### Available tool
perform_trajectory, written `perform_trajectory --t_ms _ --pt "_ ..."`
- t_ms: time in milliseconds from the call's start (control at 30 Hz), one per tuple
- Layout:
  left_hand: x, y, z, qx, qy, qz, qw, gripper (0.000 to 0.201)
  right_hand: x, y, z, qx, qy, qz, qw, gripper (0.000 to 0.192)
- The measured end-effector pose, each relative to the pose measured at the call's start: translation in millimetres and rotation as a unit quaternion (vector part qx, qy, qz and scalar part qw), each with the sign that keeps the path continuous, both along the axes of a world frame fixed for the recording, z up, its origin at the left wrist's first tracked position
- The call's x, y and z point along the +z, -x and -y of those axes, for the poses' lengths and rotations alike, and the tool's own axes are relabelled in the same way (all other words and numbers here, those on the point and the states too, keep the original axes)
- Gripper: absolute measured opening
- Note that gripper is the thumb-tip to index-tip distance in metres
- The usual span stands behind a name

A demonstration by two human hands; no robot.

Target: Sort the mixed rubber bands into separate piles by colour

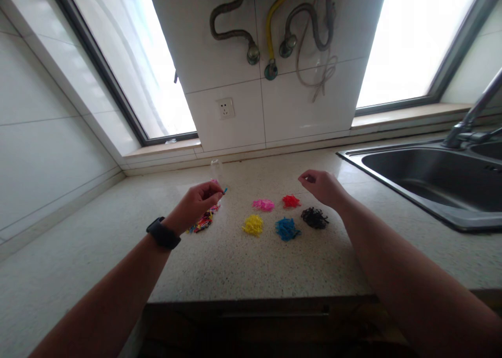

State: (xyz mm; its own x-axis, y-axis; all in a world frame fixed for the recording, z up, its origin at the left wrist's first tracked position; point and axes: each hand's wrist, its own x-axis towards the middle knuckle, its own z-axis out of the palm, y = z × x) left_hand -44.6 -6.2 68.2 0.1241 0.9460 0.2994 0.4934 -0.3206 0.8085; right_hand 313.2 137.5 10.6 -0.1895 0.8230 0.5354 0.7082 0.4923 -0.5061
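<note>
Your L hand (198, 203) pinches a blue band (225, 191) over the mixed pile (204, 221); R hand (323, 187), grip curled shut w/ nothing seen inside, hovers above the red pile (291, 201) on the tabletop (254, 264).

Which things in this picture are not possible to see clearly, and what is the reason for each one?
- Head view: the mixed pile is partly hidden behind the left hand.
- Small blue piece at the left fingertips: too small to identify.
- Right hand: fingers curl inward, so whether it holds anything cannot be told.
- Sink and faucet: cut off by the right edge.
- Clear item behind the left hand: faint, unidentifiable.
</note>
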Motion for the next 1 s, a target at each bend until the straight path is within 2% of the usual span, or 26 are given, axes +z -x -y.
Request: perform_trajectory --t_ms 200,433,600,700,800,900,1000 --pt "11.5 -23 16 -0.031 -0.014 0.014 0.999 0.018 2.1 1 2 0.006 0.002 0.001 1.000 0.023" --pt "13.4 -36 24 -0.060 0.002 0.003 0.998 0.019 3.8 2 5 0.008 0.001 0.006 1.000 0.023" --pt "13.3 -38 26 -0.055 0.008 -0.009 0.998 0.019 4.0 3 4 0.012 -0.001 0.014 1.000 0.024" --pt "6.7 -42 25 -0.058 0.011 -0.023 0.998 0.021 5.1 4 5 0.010 -0.003 0.019 1.000 0.023" --pt "-6.2 -51 24 -0.076 0.030 -0.052 0.995 0.024 7.3 6 7 0.011 -0.004 0.022 1.000 0.023" --pt "-19.4 -68 22 -0.084 0.038 -0.096 0.991 0.025 9.5 8 10 0.019 0.000 0.019 1.000 0.022" --pt "-26.0 -88 21 -0.088 0.009 -0.151 0.985 0.022 10.4 10 12 0.022 -0.002 0.023 0.999 0.021"
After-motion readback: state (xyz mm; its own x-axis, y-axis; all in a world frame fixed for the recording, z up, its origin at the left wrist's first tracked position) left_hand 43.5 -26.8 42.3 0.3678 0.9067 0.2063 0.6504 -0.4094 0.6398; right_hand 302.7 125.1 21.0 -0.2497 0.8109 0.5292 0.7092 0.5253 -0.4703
